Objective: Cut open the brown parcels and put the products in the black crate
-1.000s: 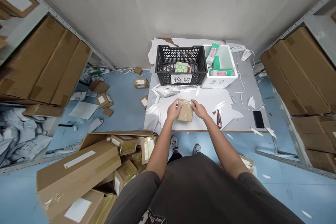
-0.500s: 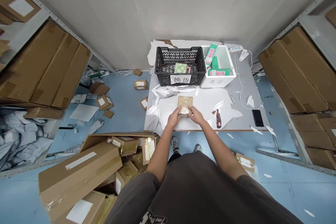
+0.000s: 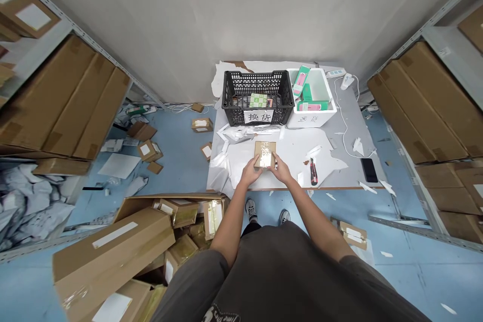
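A small taped cardboard box (image 3: pixel 265 152) is between my two hands, over the white sheet near the table's front edge. Shiny clear tape runs across its top. My left hand (image 3: pixel 250 171) grips the near left corner, and my right hand (image 3: pixel 280 168) grips the near right corner. The undersides of the fingers are hidden by the box. To the right of my right hand lies a red and black utility knife (image 3: pixel 313 171), apart from it. Scraps of white paper lie around the knife.
Behind the box stand a black plastic crate (image 3: pixel 231 113) with a green-and-white pack inside and a white bin (image 3: pixel 320 119) holding green and pink boxes. A phone (image 3: pixel 369 170) lies at the right. A large open carton (image 3: pixel 113 241) of parcels stands left of me; shelves flank both sides.
The box stays in both hands, with only a slight shift in my grip and in the glare on its tape. The whole view has shifted a little.
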Demonstrator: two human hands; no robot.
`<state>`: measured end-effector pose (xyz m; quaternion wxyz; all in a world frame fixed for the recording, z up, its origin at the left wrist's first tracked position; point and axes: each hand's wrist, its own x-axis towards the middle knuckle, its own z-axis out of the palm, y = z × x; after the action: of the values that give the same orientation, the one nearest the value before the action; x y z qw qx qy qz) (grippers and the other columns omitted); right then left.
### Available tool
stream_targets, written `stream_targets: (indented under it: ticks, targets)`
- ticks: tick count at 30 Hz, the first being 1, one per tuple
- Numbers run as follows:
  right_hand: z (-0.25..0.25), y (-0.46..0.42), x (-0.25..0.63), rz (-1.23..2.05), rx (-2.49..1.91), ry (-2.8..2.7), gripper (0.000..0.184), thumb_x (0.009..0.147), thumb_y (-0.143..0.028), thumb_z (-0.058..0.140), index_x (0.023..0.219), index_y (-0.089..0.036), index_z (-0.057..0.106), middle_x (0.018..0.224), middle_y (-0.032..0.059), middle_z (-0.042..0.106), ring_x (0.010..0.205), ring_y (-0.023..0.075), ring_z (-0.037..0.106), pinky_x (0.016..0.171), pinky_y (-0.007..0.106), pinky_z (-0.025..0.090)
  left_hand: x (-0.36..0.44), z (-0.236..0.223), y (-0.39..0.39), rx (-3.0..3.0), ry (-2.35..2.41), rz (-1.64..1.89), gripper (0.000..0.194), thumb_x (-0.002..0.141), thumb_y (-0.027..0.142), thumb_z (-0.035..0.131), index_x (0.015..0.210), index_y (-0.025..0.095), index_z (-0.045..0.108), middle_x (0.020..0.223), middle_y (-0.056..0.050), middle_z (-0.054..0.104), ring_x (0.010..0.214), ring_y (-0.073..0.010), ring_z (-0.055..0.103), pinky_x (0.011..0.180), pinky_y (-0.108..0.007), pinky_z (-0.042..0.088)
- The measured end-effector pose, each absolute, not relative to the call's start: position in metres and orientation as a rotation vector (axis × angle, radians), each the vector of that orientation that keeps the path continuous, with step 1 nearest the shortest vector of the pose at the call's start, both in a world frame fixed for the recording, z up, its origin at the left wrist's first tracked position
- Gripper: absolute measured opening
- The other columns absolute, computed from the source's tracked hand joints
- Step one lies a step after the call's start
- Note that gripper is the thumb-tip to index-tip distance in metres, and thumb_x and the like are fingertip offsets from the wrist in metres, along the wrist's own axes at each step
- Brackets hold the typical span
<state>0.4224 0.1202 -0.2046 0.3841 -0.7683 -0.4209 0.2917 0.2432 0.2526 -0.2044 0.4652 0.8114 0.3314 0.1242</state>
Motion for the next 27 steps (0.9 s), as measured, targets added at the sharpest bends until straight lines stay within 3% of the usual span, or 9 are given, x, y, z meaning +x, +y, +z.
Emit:
stream_targets:
  ticks: [3, 8, 11, 15, 19, 23, 27]
  targets:
    - [-0.204, 0.114, 0.415, 0.75, -1.921, -1.016, 0.098, 0.088, -0.036, 0.073, 0.173, -0.033, 0.025, 0.16, 0.0104, 0.055, 0.115, 0.0298, 0.071, 0.103, 0.052, 0.061, 0.235, -0.208, 0.246, 1.92, 0.837, 0.366, 0.091, 0.09, 0.032, 0.075, 0.17, 0.028, 0.032, 0.159, -0.014, 0.052, 0.138, -0.0305, 0.059, 0.115, -0.047, 0.051]
    - [-0.216, 0.107, 0.409, 0.724, -1.779, -0.952, 0.111, 0.082, -0.028, 0.074, 0.175, -0.035, 0.012, 0.157, 0.0107, 0.052, 0.127, 0.029, 0.066, 0.108, 0.05, 0.059, 0.231, -0.224, 0.233, 1.762, 0.885, 0.558, 0.112, 0.085, 0.033, 0.078, 0.174, 0.031, 0.009, 0.144, -0.013, 0.053, 0.123, -0.0252, 0.066, 0.111, -0.044, 0.055]
    - [-0.236, 0.104, 0.407, 0.71, -1.785, -0.945, 0.098, 0.081, -0.021, 0.067, 0.17, -0.033, 0.028, 0.146, 0.0097, 0.057, 0.13, 0.0274, 0.064, 0.11, 0.049, 0.058, 0.232, -0.24, 0.221, 1.709, 0.974, 0.544, 0.121, 0.077, 0.026, 0.084, 0.174, 0.033, 0.012, 0.134, -0.009, 0.053, 0.12, -0.0252, 0.065, 0.108, -0.043, 0.057]
    - [-0.267, 0.096, 0.401, 0.795, -1.891, -0.896, 0.07, 0.077, -0.019, 0.067, 0.146, -0.025, 0.057, 0.132, 0.0096, 0.063, 0.117, 0.0267, 0.067, 0.102, 0.047, 0.061, 0.228, -0.26, 0.204, 1.698, 1.091, 0.425, 0.114, 0.076, 0.02, 0.084, 0.171, 0.031, 0.024, 0.13, -0.009, 0.054, 0.118, -0.0266, 0.067, 0.106, -0.043, 0.056]
    - [-0.286, 0.084, 0.395, 0.897, -1.999, -0.885, 0.05, 0.079, -0.02, 0.068, 0.129, -0.023, 0.062, 0.123, 0.0084, 0.071, 0.11, 0.0259, 0.069, 0.1, 0.044, 0.06, 0.221, -0.27, 0.192, 1.699, 1.151, 0.294, 0.106, 0.079, 0.018, 0.081, 0.17, 0.024, 0.027, 0.129, -0.012, 0.061, 0.117, -0.0294, 0.068, 0.103, -0.043, 0.055]
    - [-0.287, 0.075, 0.394, 0.962, -2.087, -0.915, 0.057, 0.082, -0.019, 0.069, 0.138, -0.021, 0.059, 0.126, 0.0104, 0.073, 0.113, 0.0271, 0.071, 0.1, 0.042, 0.059, 0.214, -0.265, 0.187, 1.735, 1.092, 0.206, 0.106, 0.083, 0.021, 0.077, 0.172, 0.022, 0.02, 0.142, -0.018, 0.06, 0.122, -0.0309, 0.067, 0.104, -0.044, 0.055]
    - [-0.276, 0.066, 0.402, 1.0, -2.089, -1.036, 0.084, 0.079, -0.019, 0.072, 0.159, -0.024, 0.046, 0.143, 0.0116, 0.066, 0.123, 0.028, 0.068, 0.106, 0.045, 0.056, 0.211, -0.248, 0.189, 1.988, 1.095, 0.191, 0.101, 0.084, 0.023, 0.075, 0.172, 0.027, 0.024, 0.174, -0.019, 0.028, 0.147, -0.0379, 0.05, 0.111, -0.05, 0.052]
